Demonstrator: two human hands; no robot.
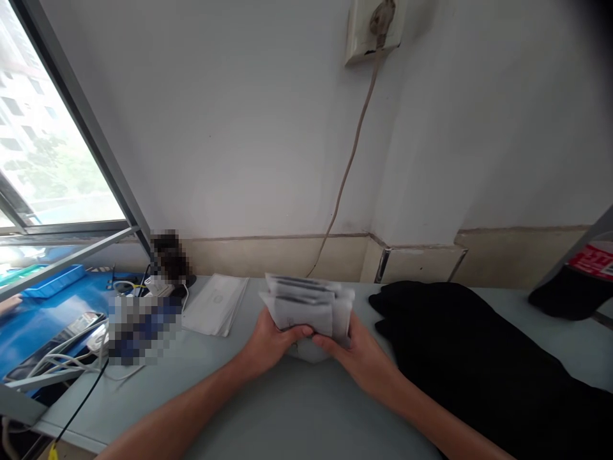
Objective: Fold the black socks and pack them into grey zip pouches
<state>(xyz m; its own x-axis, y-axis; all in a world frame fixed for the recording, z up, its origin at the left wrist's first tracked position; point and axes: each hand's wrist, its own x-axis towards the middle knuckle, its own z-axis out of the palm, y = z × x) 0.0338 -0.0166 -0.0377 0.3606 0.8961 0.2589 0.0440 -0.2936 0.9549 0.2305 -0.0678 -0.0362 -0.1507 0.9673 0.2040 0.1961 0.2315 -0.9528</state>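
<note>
Both my hands grip a stack of flat translucent white packets (306,306) with dark contents, held upright on edge on the grey table (268,409). My left hand (271,342) clasps the stack's left side, thumb across the front. My right hand (357,345) holds the right side, fingers wrapped behind. A second pile of white packets (215,305) lies flat on the table just left of the stack.
A heap of black fabric (469,351) covers the table's right half. At the left are white cables (62,361), a charger and a blue surface (33,313) by the window. A cord (349,160) hangs down the wall from a socket.
</note>
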